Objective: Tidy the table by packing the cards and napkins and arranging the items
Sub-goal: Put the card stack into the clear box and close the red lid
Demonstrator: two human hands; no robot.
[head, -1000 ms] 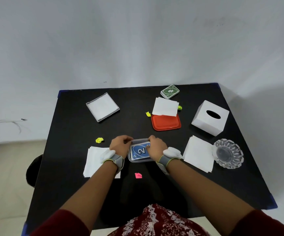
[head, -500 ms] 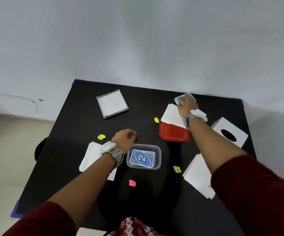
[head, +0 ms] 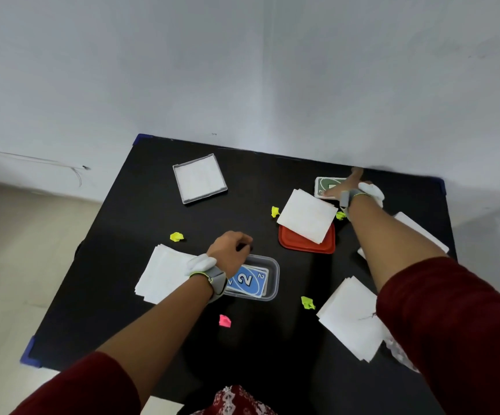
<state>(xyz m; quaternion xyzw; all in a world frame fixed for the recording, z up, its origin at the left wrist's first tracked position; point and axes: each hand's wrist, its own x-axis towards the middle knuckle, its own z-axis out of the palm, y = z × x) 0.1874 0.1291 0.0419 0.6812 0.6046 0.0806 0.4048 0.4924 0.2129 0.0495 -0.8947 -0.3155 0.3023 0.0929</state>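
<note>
The right hand [head: 345, 187] lies with straight fingers across the green card deck [head: 324, 184] at the table's [head: 141, 330] 1 o'clock. The left hand [head: 229, 250] is curled at the 11 o'clock corner of the clear container [head: 273, 285]; whether it holds the rim is unclear. The blue card [head: 247, 280] inside reads "2".

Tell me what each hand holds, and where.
Right hand lies over the green cards, thumb along their near edge; a firm grip cannot be told. Left hand holds nothing visible.
</note>
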